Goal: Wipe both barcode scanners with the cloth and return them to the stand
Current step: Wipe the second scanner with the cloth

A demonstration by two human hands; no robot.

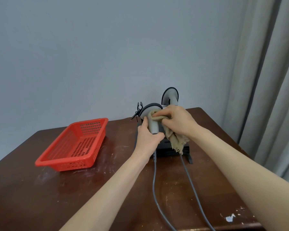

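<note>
Left hand (148,136) clamped round the grey handle of the near barcode scanner (151,120), thumb up along the handle's left side, fingers wrapped at its lower end. Scanner held upright just above the black stand (173,148), head tipped toward 10 o'clock; dark rim round the head. Whether the scanner's base touches the stand: cannot tell, hand hides it.

Right hand (175,120) bunched on the beige cloth (172,135), fingers pressing a fold of it against the scanner's neck, right under the head. Rest of the cloth hangs down at 5 o'clock from the hand, frayed edge draped over the front of the stand. The two hands are close together, nearly touching, with the scanner handle between them.

Second barcode scanner (171,96) sits at 12 o'clock behind the right hand, upright, head toward the wall; its lower part is hidden by the hand, so its seat in the stand is not visible.

Small black clip-like bracket (139,108) sticks up at 10 o'clock from the held scanner's head, at the stand's back left.

Two grey cables (154,179) run from the stand area toward 6 o'clock across the dark brown wooden surface (32,197), one from below the left wrist, one from under the cloth.

Red perforated plastic basket (75,144) at 9 o'clock from the hands, well apart from the stand. Grey curtain (270,80) at 3 o'clock, beyond the surface edge.
</note>
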